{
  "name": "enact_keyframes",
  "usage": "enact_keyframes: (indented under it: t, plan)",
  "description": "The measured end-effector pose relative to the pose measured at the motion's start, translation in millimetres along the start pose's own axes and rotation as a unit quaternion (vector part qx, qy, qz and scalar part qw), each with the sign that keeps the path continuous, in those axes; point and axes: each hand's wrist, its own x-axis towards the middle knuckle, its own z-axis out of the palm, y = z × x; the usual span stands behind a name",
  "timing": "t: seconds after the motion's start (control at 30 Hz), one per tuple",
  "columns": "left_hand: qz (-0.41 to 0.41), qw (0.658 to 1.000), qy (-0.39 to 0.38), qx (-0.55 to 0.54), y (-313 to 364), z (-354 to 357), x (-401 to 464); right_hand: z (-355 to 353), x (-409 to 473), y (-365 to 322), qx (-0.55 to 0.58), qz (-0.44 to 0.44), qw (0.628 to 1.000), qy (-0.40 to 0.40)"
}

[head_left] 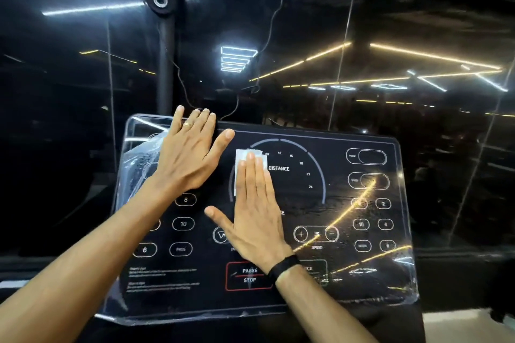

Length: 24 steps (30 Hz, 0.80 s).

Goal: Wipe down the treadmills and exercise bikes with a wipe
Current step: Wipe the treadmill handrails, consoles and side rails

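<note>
The right hand (255, 213) lies flat, fingers straight and together, pressing a white wipe (245, 166) on the treadmill console (348, 281), over the left part of the round speed dial (303, 164). A black band (282, 266) is on its wrist. The left hand (189, 153) rests open on the upper left of the console, fingertips over its top edge, with a ring (187, 124) on one finger. A clear plastic film (133, 164), probably loose at the left corner, covers the console. The red PAUSE/STOP button (245, 276) sits below the right hand.
</note>
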Motion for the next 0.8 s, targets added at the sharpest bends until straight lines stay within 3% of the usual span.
enact_keyframes:
  t: [0.43,0.8]
  plan:
    - [-0.01,1.0,0.019,-0.006,-36,-12,-15,13,17,-59,0.022,-0.034,0.999,-0.01]
    - [-0.004,1.0,0.01,0.018,-50,-15,-15,15,30,-95,-0.049,-0.068,0.996,-0.031]
